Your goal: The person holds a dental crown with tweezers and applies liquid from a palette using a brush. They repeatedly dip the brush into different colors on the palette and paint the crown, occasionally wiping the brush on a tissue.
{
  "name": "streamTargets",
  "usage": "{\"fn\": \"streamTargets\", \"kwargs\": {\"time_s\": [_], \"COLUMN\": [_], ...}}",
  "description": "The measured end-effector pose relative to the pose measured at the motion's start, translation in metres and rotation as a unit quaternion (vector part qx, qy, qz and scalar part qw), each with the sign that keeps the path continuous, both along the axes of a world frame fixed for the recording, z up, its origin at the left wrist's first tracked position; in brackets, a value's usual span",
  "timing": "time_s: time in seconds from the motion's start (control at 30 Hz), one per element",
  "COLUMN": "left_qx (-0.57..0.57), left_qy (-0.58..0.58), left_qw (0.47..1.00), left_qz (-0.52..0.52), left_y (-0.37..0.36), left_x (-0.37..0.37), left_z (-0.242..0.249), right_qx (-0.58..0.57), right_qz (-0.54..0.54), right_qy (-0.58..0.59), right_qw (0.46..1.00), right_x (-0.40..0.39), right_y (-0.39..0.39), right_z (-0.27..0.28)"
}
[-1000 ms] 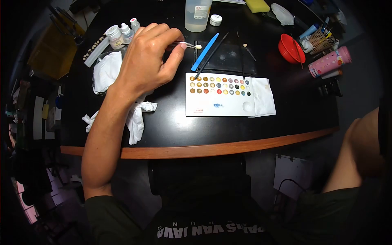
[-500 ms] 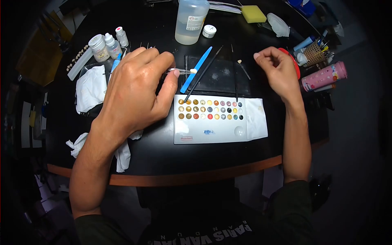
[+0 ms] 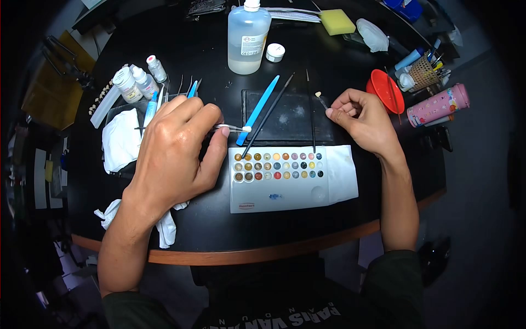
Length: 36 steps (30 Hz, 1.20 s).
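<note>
My left hand (image 3: 178, 148) is closed around metal tweezers (image 3: 233, 128), whose tips hold a small white tooth-shaped piece (image 3: 246, 129) over the end of a blue stick (image 3: 262, 107). On the right, my right hand (image 3: 364, 120) pinches the thin handle of a tooth shade tab (image 3: 318, 95), whose cream tip points away from the fingers. Between the hands, two thin brushes (image 3: 274, 107) (image 3: 311, 109) rest across a dark flat tray (image 3: 290, 96). Their lower ends reach a palette (image 3: 296, 197) with rows of coloured wells.
A large clear bottle (image 3: 247, 44) and a small white jar (image 3: 275, 52) stand at the back. Small bottles (image 3: 127, 83) and white tissue (image 3: 121, 140) lie left. A red bowl (image 3: 386, 90), pen basket (image 3: 421, 74) and pink case (image 3: 438, 104) are right. A yellow sponge (image 3: 337, 22) sits far back.
My right hand has moved down and left onto the shade tab's handle. My left hand with the tweezers has lowered slightly. The view has tilted, so the table appears lower.
</note>
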<state>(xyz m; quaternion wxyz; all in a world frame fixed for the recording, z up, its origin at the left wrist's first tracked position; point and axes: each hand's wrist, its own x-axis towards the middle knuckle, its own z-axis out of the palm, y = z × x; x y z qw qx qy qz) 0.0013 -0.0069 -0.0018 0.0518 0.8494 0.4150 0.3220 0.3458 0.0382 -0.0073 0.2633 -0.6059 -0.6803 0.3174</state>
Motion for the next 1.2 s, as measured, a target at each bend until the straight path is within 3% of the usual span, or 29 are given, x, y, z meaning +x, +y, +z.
{"fn": "streamTargets", "kwargs": {"time_s": [0.37,0.5,0.63,0.93,1.2], "left_qx": [0.014,0.001,0.012,0.029,0.014], "left_qy": [-0.011,0.001,0.004,0.042,0.032], "left_qw": [1.0,1.0,0.999,0.991,0.986], "left_qz": [-0.008,-0.014,-0.053,-0.122,-0.16], "left_y": [0.005,0.004,0.004,0.002,0.005], "left_x": [-0.002,-0.005,-0.005,-0.007,-0.007], "left_z": [-0.003,0.0,-0.001,0.001,-0.008], "right_qx": [-0.017,0.094,0.146,0.215,0.166], "right_qz": [-0.002,-0.018,0.066,0.184,0.204], "right_qy": [0.039,0.098,0.171,0.097,0.11], "right_qw": [0.999,0.991,0.972,0.954,0.959], "right_x": [0.005,-0.006,-0.027,-0.067,-0.077], "right_y": [0.001,-0.009,-0.028,-0.054,-0.066], "right_z": [0.002,0.018,0.021,0.007,0.012]}}
